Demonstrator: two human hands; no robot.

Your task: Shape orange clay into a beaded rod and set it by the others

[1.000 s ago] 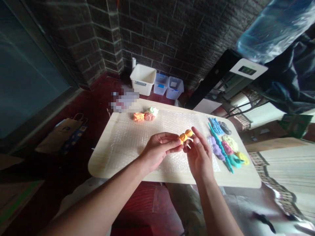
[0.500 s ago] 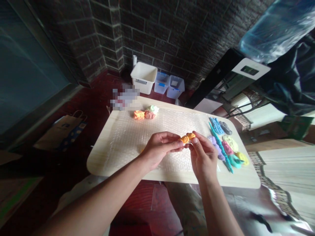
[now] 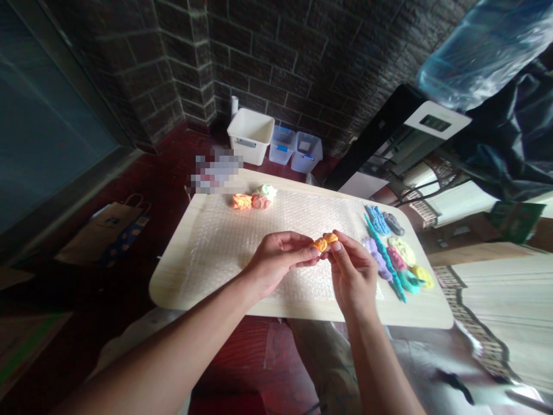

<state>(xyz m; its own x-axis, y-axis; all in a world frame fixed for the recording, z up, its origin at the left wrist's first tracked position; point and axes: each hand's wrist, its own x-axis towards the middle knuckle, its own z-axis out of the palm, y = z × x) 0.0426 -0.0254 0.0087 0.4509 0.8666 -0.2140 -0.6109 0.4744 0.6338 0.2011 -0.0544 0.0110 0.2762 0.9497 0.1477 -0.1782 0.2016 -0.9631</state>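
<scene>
I see left hand (image 3: pixel 276 259) and right hand (image 3: pixel 355 278) both pinching the yellow-orange clay (image 3: pixel 320 244); too strong a squeeze could flatten it.

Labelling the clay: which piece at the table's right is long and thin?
The teal twisted strip, running between the purple clay and the pink clay; the others there are shorter and thicker.

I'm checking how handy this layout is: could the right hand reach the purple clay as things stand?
Probably yes: the purple clay appears just right of the right hand, with nothing visible between them. However, that hand is pinching orange clay, so it would likely need freeing first.
</scene>
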